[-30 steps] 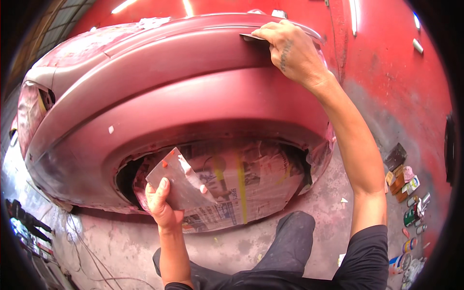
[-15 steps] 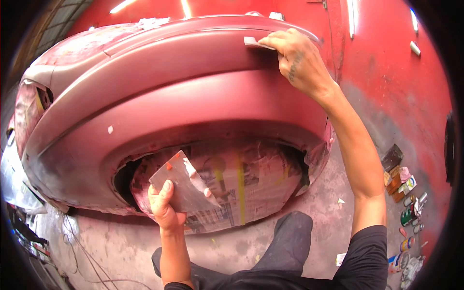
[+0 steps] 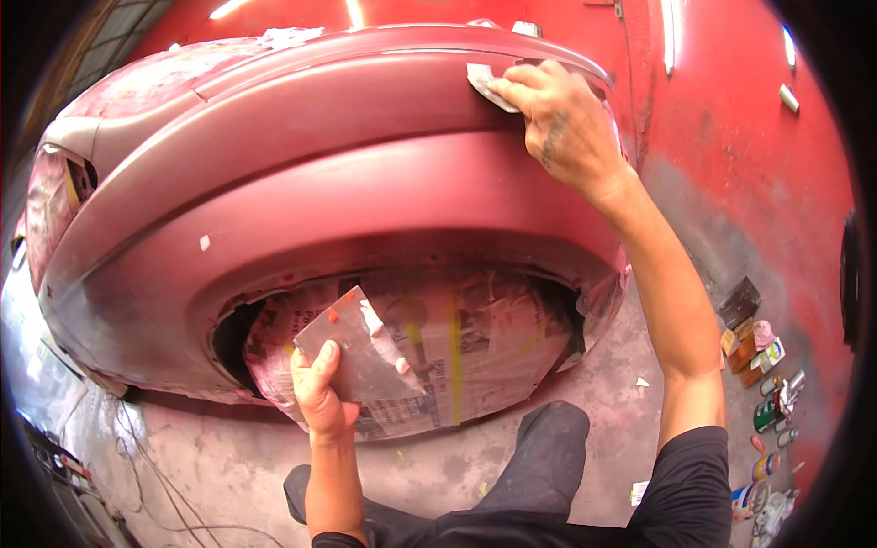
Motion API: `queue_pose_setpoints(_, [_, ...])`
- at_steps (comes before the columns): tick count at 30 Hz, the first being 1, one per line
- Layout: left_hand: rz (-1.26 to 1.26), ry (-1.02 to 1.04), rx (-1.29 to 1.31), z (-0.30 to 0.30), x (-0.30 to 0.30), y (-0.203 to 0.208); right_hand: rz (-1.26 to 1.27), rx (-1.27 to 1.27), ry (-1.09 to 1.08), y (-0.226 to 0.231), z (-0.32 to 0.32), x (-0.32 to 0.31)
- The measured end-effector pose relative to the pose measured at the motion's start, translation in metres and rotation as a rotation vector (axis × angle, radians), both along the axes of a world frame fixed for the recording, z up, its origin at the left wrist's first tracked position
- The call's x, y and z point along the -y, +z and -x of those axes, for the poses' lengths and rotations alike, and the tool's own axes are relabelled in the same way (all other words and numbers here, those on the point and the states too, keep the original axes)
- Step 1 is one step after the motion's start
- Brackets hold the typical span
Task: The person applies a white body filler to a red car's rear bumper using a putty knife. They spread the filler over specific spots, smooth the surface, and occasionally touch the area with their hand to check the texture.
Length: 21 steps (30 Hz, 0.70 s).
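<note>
Pressing a small spreader (image 3: 481,82) against the dark red car panel (image 3: 365,183), right grip (image 3: 557,123) clenched on it; left grip (image 3: 320,393) grasping a metal plate (image 3: 356,352).

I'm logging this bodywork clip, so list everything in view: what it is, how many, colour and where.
car body panel: one, dull red, fills the upper middle
newspaper masking: one patch, grey print, inside the wheel arch opening
floor: grey, stained, below the panel
wall: red, at the right
cans and small containers: a cluster, mixed colours, on the floor at the right
metal board: one, grey with pale smears, in the left hand
small scraper: one, pale, pressed to the panel under the right hand
left hand: grips the board
right hand: on the scraper
</note>
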<state>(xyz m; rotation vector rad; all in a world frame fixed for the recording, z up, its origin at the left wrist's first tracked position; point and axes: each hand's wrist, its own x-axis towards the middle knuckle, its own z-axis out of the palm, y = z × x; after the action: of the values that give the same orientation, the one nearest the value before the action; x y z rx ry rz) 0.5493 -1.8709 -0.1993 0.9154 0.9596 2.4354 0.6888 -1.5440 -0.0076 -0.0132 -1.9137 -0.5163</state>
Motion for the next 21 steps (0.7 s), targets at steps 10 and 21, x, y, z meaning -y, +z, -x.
queue_pose_setpoints(10, [0.0,0.031,-0.013,-0.014,0.006,0.005,-0.044,-0.059,0.044,0.021,0.002,-0.022])
queue_pose_setpoints(21, [-0.001,-0.024,0.017,-0.014,0.0,0.002,-0.028,0.006,-0.018,-0.009,-0.003,0.004])
